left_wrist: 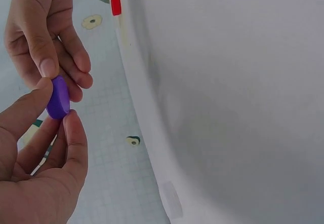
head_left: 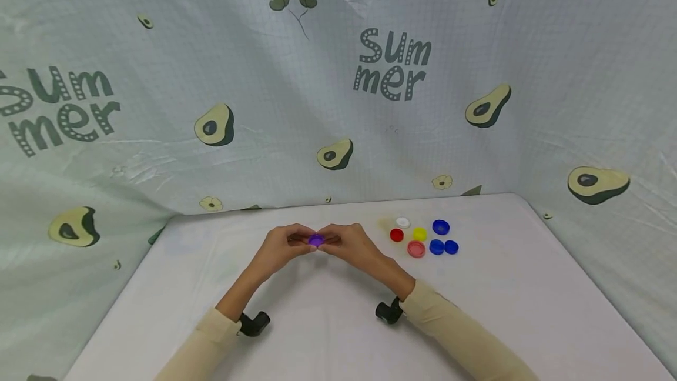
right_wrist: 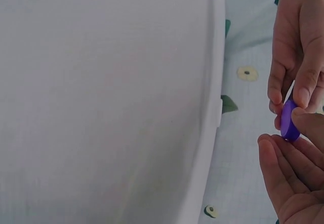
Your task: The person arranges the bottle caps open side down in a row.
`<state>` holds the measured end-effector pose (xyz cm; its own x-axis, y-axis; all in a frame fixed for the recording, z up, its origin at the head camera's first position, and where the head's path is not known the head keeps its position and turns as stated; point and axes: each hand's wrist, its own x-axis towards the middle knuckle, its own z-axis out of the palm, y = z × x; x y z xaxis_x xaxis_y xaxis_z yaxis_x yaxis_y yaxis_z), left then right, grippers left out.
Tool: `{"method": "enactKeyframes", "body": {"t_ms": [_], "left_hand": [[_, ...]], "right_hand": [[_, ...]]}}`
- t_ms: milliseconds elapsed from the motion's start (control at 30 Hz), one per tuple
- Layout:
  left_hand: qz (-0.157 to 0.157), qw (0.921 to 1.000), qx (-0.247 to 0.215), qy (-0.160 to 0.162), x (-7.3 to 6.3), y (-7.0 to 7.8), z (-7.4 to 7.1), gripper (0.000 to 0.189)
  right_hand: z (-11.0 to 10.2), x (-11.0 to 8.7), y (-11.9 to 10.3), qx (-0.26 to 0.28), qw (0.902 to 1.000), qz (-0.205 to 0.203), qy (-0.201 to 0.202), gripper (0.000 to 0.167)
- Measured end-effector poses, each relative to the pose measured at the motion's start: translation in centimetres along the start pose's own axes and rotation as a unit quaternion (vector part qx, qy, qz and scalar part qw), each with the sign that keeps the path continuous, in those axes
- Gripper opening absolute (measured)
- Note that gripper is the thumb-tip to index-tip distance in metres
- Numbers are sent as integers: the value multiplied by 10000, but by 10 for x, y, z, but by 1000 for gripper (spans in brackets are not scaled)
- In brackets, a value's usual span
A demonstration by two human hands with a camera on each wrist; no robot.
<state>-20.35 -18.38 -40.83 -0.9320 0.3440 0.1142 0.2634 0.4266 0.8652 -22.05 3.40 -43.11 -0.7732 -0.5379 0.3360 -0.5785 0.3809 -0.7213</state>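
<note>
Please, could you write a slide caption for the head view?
Left hand and right hand hold a purple cap above a white table, with seven other caps lying to the right.

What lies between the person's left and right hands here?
A purple cap, held between the fingertips of the left hand and right hand; the head view shows it, as do both wrist views.
</note>
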Motion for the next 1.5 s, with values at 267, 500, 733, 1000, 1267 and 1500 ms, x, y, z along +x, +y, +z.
{"method": "enactKeyframes", "body": {"t_ms": [267, 500, 733, 1000, 1267, 1500], "left_hand": [[-39, 10000, 67, 16, -5, -2, -6, 29], [-83, 9995, 284, 114, -7, -4, -13, 30], [-265, 9989, 305, 220, -5, -5, -20, 31], [1, 9980, 483, 417, -2, -11, -22, 30], [693, 9922, 638, 822, 0, -15, -21, 26], [607, 9918, 161, 1115, 5, -15, -26, 21]], "right_hand": [[6, 5, -1, 17, 9999, -11, -120, 29], [9, 10, -5, -90, 9999, -121, -45, 32], [14, 18, -7, -61, 9995, -189, 262, 29], [20, 23, -5, 139, 9958, -358, 827, 18], [27, 30, 1, 301, 9934, -62, 1101, 26], [30, 40, 1, 572, 9933, -104, 999, 30]]}}
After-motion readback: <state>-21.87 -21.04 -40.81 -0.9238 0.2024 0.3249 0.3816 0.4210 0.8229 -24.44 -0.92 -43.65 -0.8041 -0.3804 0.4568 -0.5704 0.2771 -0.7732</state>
